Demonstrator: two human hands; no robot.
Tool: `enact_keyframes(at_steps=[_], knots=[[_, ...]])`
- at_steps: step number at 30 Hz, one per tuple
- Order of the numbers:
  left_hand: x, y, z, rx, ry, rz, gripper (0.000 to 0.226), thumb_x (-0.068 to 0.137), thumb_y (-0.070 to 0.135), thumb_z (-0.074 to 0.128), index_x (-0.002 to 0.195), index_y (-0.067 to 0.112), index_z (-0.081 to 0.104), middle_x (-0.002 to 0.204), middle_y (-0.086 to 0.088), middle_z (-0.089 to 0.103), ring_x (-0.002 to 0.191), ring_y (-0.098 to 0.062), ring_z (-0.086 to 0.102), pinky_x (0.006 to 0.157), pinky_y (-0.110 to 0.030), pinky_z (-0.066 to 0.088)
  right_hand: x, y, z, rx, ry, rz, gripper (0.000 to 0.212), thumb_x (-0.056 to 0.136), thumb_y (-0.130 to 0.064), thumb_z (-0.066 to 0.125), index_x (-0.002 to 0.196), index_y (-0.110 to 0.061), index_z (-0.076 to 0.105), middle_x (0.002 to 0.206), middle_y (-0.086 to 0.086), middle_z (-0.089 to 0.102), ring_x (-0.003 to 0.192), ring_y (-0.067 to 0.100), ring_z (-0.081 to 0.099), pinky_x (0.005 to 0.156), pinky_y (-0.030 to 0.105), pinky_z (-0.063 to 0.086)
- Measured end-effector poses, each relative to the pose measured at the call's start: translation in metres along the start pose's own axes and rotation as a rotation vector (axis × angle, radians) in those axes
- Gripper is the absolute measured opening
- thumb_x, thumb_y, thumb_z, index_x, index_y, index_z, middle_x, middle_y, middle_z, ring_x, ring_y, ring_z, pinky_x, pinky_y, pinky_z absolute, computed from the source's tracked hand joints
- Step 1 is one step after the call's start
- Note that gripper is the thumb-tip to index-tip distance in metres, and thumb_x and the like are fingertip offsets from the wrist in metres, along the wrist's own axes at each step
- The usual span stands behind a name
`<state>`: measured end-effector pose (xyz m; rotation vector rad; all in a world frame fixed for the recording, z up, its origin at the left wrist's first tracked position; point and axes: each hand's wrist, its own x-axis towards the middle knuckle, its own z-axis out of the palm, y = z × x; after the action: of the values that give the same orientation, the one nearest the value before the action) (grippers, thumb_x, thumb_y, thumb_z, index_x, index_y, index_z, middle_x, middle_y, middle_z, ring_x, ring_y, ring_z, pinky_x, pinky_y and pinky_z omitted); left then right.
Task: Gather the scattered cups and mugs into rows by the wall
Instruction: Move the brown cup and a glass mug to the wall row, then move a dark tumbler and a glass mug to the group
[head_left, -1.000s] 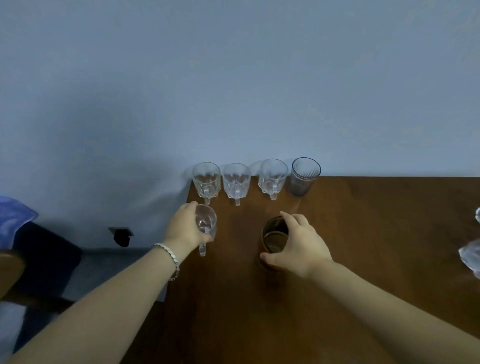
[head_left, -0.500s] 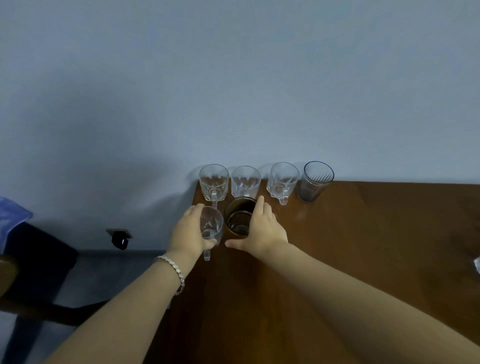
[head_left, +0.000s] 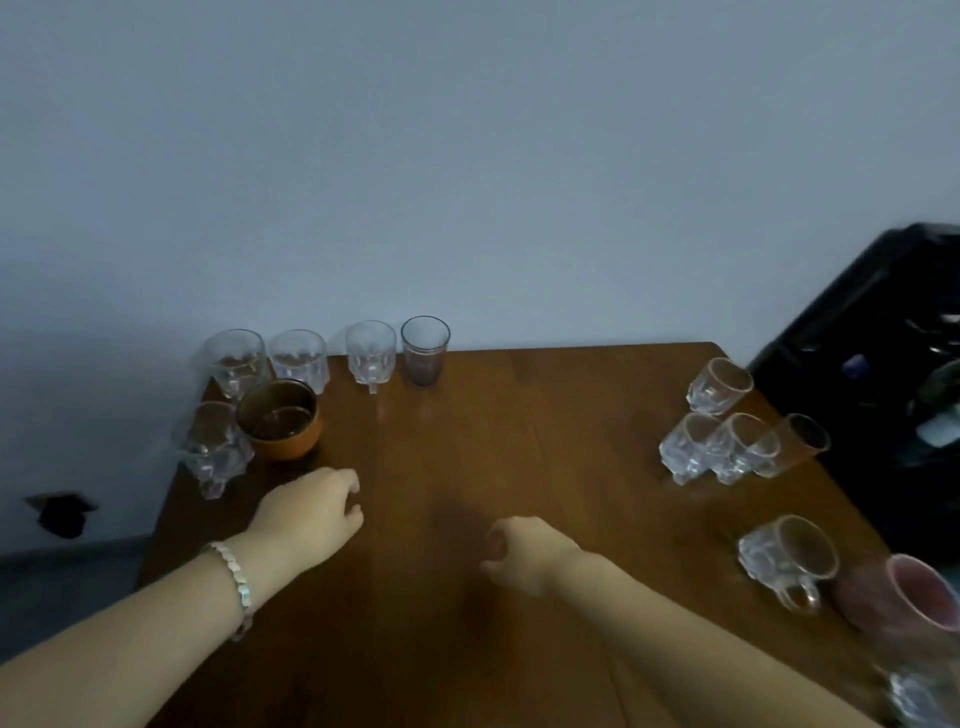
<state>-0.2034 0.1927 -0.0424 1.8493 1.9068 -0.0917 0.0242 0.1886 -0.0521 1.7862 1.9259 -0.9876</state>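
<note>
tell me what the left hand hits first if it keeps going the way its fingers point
The left hand is curled, knuckles aimed up and right across bare table. That path looks free, passing right of the brown cup; eventually perhaps the dark tumbler, though depth is unclear.

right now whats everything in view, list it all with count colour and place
clear glass mugs: nine or so, four far left, four along the right edge, one blurred bottom right
dark tumbler: one, smoky, right end of the wall row
brown cup: one, second row, left
amber glass: one, right cluster
pink cup: one, near right edge
table: one, brown wood
black rack: one, far right
left hand: empty, bracelet on wrist
right hand: empty
</note>
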Motion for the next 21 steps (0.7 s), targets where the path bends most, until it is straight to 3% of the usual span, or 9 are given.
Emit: enact_keyframes(at_steps=[3,11,16,19,21], knots=[[-0.022,0.065,0.019,-0.017,-0.155,0.078,0.029,0.093,0.033,0.051,0.119,0.022,0.058,0.112,0.003,0.065,0.097,-0.015,0.063,0.085,-0.032,0.054,-0.036,0.061,-0.004,0.04,0.041,0.005,0.042,0.092,-0.033,0.055,0.131,-0.015,0.051,0.13,0.006,0.058,0.117,0.025,0.057,0.098,0.037,0.049],[-0.072,0.217,0.085,-0.11,-0.19,0.138,0.03,0.093,0.03,0.051,0.121,0.021,0.059,0.115,0.001,0.065,0.102,-0.014,0.062,0.09,-0.032,0.054,-0.1,0.241,-0.029,0.014,0.233,0.034,0.041,0.091,-0.029,0.057,0.128,-0.015,0.054,0.13,0.008,0.057,0.117,0.026,0.056,0.099,0.038,0.048],[-0.098,0.266,0.111,-0.118,-0.191,0.065,0.029,0.094,0.028,0.052,0.121,0.022,0.059,0.113,0.004,0.065,0.1,-0.01,0.062,0.087,-0.026,0.053,-0.095,0.325,-0.046,0.032,0.402,0.113,0.065,0.086,-0.03,0.064,0.142,-0.019,0.034,0.15,0.01,0.029,0.134,0.031,0.033,0.106,0.043,0.038],[-0.108,0.283,0.118,-0.119,-0.186,0.006,0.029,0.094,0.027,0.052,0.122,0.022,0.057,0.114,0.004,0.065,0.099,-0.008,0.061,0.083,-0.02,0.05,-0.075,0.346,-0.053,0.053,0.36,0.134,0.092,0.081,-0.036,0.07,0.15,-0.026,0.011,0.159,0.009,0.009,0.142,0.034,0.021,0.11,0.047,0.032],[-0.115,0.289,0.12,-0.125,-0.178,-0.032,0.03,0.094,0.026,0.052,0.123,0.021,0.056,0.114,0.003,0.064,0.099,-0.008,0.061,0.083,-0.02,0.049,-0.058,0.352,-0.052,0.082,0.293,0.135,0.104,0.077,-0.034,0.075,0.151,-0.027,0.002,0.16,0.006,0.006,0.142,0.034,0.021,0.11,0.049,0.033]])
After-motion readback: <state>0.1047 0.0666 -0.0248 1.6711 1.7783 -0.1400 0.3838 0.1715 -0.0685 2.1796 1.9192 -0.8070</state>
